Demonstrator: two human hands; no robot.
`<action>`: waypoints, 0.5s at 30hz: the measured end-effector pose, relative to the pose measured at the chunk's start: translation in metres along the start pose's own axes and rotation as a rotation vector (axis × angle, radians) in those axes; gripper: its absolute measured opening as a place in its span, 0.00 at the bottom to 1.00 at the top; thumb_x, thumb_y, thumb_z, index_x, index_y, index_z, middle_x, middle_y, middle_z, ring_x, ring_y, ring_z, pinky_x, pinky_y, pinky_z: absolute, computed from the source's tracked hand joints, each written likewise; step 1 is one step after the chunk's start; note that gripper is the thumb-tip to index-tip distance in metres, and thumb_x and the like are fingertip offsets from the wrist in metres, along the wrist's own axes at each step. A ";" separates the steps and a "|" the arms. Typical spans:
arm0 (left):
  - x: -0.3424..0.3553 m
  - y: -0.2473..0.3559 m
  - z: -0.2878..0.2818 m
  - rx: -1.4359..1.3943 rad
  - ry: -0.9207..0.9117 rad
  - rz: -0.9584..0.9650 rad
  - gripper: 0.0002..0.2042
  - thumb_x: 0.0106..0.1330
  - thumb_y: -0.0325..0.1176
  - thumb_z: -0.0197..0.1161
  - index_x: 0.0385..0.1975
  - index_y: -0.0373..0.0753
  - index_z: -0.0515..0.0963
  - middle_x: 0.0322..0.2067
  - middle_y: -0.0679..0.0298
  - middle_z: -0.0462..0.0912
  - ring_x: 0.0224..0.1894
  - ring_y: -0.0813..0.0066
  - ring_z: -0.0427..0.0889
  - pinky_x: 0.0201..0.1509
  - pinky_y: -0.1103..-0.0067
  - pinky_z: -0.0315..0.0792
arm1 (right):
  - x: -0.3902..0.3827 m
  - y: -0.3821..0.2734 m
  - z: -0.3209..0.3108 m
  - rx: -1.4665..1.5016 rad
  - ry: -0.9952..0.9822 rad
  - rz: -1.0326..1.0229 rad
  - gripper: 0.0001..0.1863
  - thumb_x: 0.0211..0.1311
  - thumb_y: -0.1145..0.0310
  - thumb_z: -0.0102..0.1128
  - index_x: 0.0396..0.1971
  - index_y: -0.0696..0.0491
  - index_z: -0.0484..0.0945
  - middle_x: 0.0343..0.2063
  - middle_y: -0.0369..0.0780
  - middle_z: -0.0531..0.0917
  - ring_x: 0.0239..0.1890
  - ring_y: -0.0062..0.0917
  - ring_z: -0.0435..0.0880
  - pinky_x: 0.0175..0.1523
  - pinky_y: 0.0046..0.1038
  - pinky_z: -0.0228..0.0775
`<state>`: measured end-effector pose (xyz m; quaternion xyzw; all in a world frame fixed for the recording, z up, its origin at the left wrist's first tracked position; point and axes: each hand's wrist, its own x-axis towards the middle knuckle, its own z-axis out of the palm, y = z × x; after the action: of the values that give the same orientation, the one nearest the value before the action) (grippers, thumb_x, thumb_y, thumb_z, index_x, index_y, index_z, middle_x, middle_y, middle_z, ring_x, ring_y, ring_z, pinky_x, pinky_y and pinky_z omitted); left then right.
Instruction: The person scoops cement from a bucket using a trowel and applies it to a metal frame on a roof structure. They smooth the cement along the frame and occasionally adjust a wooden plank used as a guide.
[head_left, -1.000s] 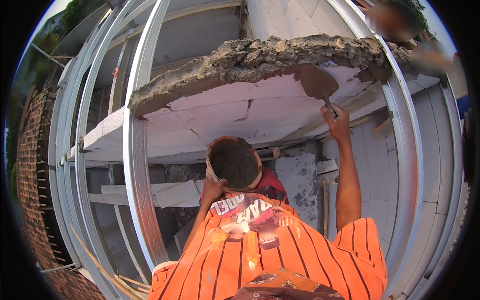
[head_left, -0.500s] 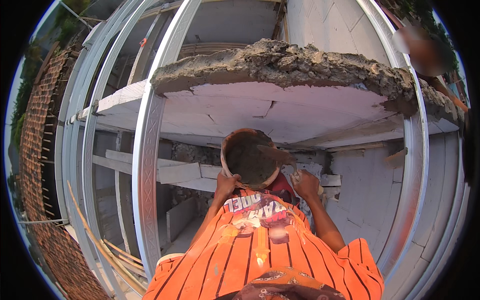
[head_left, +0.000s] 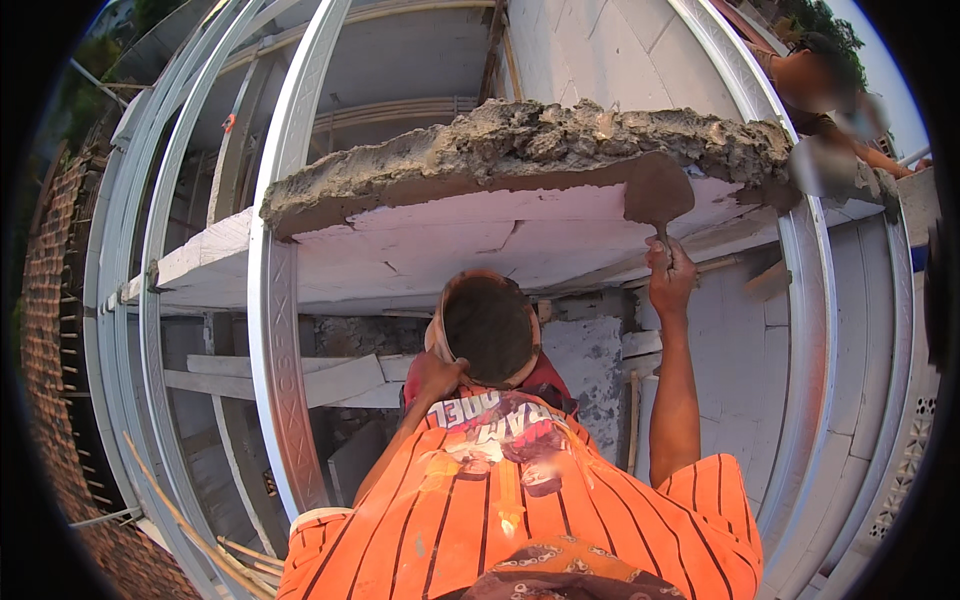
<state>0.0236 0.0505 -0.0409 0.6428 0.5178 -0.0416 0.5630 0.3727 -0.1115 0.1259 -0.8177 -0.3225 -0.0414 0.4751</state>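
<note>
My right hand grips the handle of a mortar-coated trowel, its blade raised against a band of rough grey mortar along the top edge of a white block wall. My left hand holds the rim of a round bucket with dark wet mortar inside, close in front of my orange striped shirt.
Silver metal beams run past on both sides of me. Bamboo poles and a tiled roof lie at the left. Another person is at the upper right. Below are white planks and a pale block wall.
Half a second ago the trowel was down in the bucket; now my right hand has lifted it back up to the mortar band. My left hand keeps hold of the bucket.
</note>
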 end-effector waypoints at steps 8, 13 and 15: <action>-0.041 0.073 -0.030 0.151 -0.116 -0.107 0.23 0.46 0.37 0.68 0.39 0.26 0.74 0.36 0.41 0.81 0.41 0.48 0.82 0.46 0.65 0.73 | -0.052 -0.008 -0.055 -0.095 0.168 0.122 0.17 0.68 0.58 0.50 0.31 0.59 0.75 0.21 0.33 0.72 0.23 0.16 0.68 0.30 0.20 0.61; -0.021 0.027 -0.002 -0.166 -0.125 -0.065 0.22 0.46 0.35 0.68 0.40 0.27 0.74 0.35 0.43 0.82 0.40 0.49 0.82 0.45 0.67 0.74 | -0.151 -0.035 0.001 -0.550 -0.506 -0.010 0.14 0.56 0.61 0.65 0.33 0.56 0.76 0.25 0.44 0.80 0.25 0.37 0.80 0.34 0.33 0.71; -0.025 0.026 -0.004 -0.141 -0.084 -0.024 0.21 0.47 0.33 0.67 0.40 0.26 0.74 0.33 0.45 0.82 0.37 0.52 0.83 0.42 0.67 0.75 | -0.147 -0.060 0.001 -0.701 -0.719 -0.026 0.13 0.53 0.60 0.67 0.28 0.53 0.77 0.26 0.43 0.81 0.26 0.40 0.81 0.34 0.36 0.72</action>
<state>0.0287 0.0425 -0.0056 0.5930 0.5030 -0.0391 0.6275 0.2220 -0.1618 0.1152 -0.8866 -0.4425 0.1312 0.0302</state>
